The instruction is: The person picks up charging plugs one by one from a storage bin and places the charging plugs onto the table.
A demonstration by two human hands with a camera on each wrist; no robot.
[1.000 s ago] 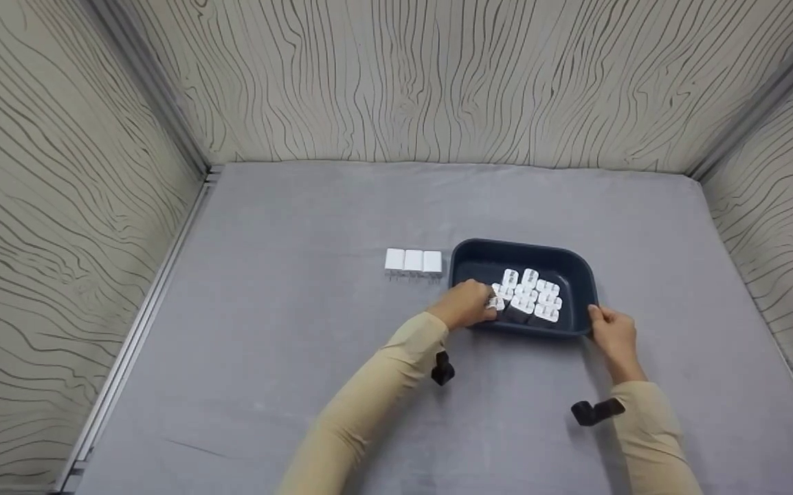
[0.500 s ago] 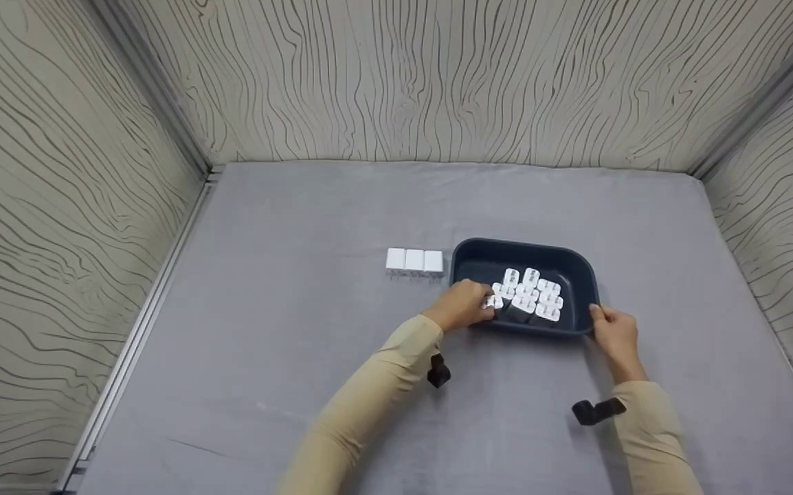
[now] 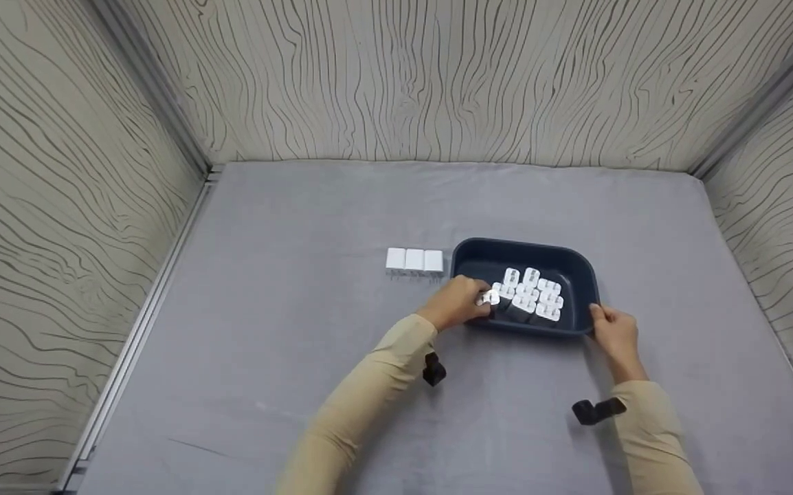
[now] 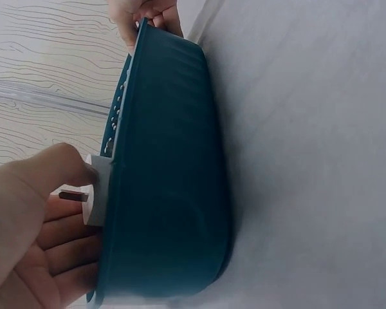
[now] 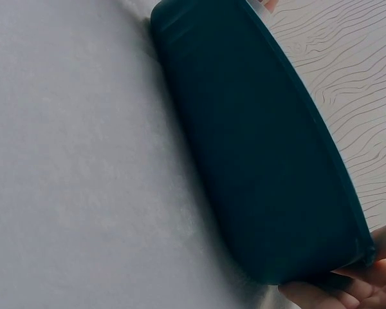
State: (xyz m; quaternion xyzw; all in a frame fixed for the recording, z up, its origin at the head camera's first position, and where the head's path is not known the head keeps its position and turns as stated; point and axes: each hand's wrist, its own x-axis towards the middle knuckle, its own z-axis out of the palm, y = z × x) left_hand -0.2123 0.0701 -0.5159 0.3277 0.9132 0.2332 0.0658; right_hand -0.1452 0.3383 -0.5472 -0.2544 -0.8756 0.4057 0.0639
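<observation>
Dark blue-green tray (image 3: 479,262), right of centre in the head view, resting on a grey cloth (image 3: 286,309). Left hand (image 3: 453,304): thumb and fingers pinching one white plug piece (image 3: 489,298) at the tray's lower-left part. Left wrist view: the piece sits at the rim in the left half of the frame, a dark prong (image 4: 74,196) pointing left, away from the tray wall; whether it touches the rim, cannot tell. Remaining fingers extend below the piece in that frame, their tips partly hidden by the rim.

Right hand (image 3: 616,337): gripping the lower-right corner of the tray. Right wrist view: fingers at the lower right of the frame, bent about the tray's end.

Inside the tray, a cluster of white pieces (image 3: 526,293) lies toward the middle and lower right, dark marks on the upper faces; too small to read.

Left of the tray, near frame centre: three white blocks (image 3: 414,260) in a row, side by side, apart from the tray.

Both arms in tan sleeves (image 3: 362,392), each with a black wrist fitting (image 3: 433,370). Wood-grain-patterned panels (image 3: 403,82) across the top and both sides of the frame.
</observation>
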